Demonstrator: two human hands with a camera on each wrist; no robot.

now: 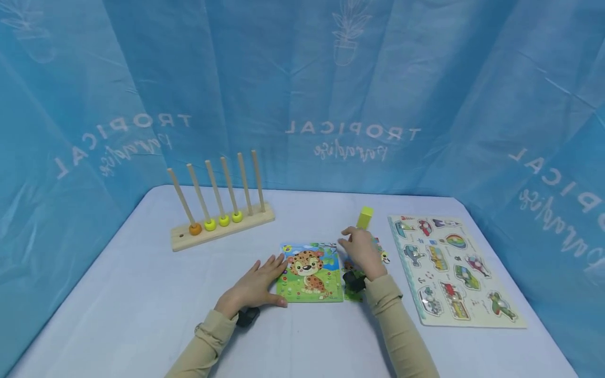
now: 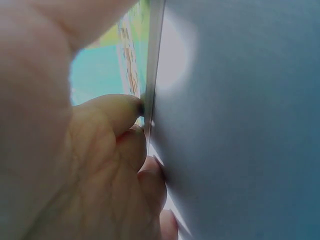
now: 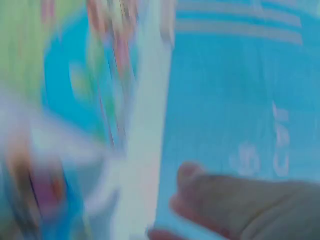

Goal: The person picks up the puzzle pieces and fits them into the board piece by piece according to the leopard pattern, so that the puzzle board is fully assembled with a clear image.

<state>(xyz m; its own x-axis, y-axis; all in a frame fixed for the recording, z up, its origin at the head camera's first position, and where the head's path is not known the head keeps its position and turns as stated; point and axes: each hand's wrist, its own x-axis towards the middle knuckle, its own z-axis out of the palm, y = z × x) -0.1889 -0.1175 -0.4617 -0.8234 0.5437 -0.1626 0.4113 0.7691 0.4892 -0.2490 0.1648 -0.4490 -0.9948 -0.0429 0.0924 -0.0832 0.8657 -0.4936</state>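
Note:
A square leopard picture puzzle (image 1: 309, 273) lies flat in the middle of the table. My left hand (image 1: 255, 283) rests at its left side with fingers spread, fingertips and thumb touching the edge; the left wrist view shows those fingers (image 2: 125, 107) against the thin board. Over the puzzle's upper right corner hovers my right hand (image 1: 363, 251), fingers loosely bent, with nothing visible between them. Loose puzzle pieces (image 1: 353, 296) lie along the puzzle's right side, partly hidden under the right hand and wrist. The right wrist view is blurred, though its fingers (image 3: 225, 200) show.
A yellow block (image 1: 365, 217) stands just beyond the right hand. To the right lies a vehicle peg puzzle board (image 1: 449, 273). At the back left, a wooden peg rack (image 1: 227, 228) carries an orange bead and several yellow ones. Blue curtains (image 1: 302, 94) surround the white table (image 1: 142, 294).

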